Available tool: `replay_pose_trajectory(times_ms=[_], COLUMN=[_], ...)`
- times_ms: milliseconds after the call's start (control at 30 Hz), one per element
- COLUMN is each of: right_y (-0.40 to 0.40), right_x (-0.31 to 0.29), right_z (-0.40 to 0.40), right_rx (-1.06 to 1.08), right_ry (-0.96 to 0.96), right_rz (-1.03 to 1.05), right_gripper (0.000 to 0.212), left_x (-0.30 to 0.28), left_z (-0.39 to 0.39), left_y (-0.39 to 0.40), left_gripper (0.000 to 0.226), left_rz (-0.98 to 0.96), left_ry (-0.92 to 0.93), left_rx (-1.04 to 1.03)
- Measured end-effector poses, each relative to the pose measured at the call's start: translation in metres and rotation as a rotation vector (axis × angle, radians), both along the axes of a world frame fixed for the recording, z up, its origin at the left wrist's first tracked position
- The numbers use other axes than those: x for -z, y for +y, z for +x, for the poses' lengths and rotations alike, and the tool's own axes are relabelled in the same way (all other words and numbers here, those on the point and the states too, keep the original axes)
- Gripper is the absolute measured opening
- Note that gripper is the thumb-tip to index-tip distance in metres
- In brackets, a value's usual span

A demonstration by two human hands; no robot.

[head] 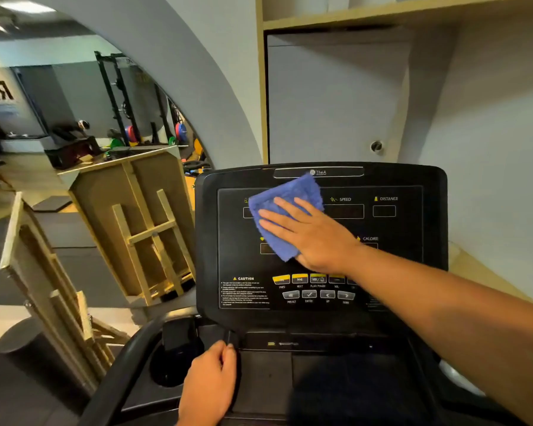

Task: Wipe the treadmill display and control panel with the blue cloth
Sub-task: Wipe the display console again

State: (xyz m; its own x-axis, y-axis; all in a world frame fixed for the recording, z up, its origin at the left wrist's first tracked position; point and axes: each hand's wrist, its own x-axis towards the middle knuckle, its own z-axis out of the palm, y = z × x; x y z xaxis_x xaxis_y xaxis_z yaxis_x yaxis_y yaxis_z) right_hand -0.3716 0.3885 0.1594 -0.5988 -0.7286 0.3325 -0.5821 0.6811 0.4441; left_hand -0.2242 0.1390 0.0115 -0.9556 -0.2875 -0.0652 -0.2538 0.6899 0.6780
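Observation:
The black treadmill display faces me, with SPEED, DISTANCE and CALORIE windows. Below them sits the control panel with rows of yellow and grey buttons. The blue cloth lies flat against the upper left of the display. My right hand presses on it with fingers spread, covering its lower right part. My left hand is closed around a black handle at the console's lower left edge.
A cup holder and curved black handrail lie left of the console. Wooden frames lean at left under an arched mirror showing gym racks. A grey wall and wooden shelf stand behind the treadmill.

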Motion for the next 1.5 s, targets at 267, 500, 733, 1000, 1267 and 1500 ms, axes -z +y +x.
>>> replay_pose_trajectory(times_ms=[267, 500, 733, 1000, 1267, 1500], right_y=[0.140, 0.072, -0.033, 0.087, 0.089, 0.002], right_x=[0.045, 0.112, 0.121, 0.112, 0.145, 0.148], right_z=[0.062, 0.097, 0.090, 0.099, 0.135, 0.153], right_rx=[0.587, 0.734, 0.267, 0.221, 0.679, 0.651], right_ry=[0.059, -0.015, -0.120, -0.143, -0.148, -0.281], right_rz=[-0.588, -0.639, -0.182, -0.088, -0.746, -0.684], right_gripper=[0.080, 0.082, 0.082, 0.072, 0.069, 0.070], left_x=[-0.001, -0.010, -0.003, 0.001, 0.001, 0.002], left_z=[-0.001, 0.003, 0.003, 0.001, 0.004, 0.005], left_y=[0.001, 0.004, 0.002, 0.002, 0.000, -0.001], left_gripper=[0.037, 0.036, 0.036, 0.038, 0.038, 0.037], left_rz=[-0.011, 0.006, 0.007, 0.028, 0.049, 0.054], left_ry=[-0.017, 0.018, 0.022, 0.041, 0.065, 0.064], left_rx=[0.029, 0.044, 0.041, 0.052, 0.057, 0.083])
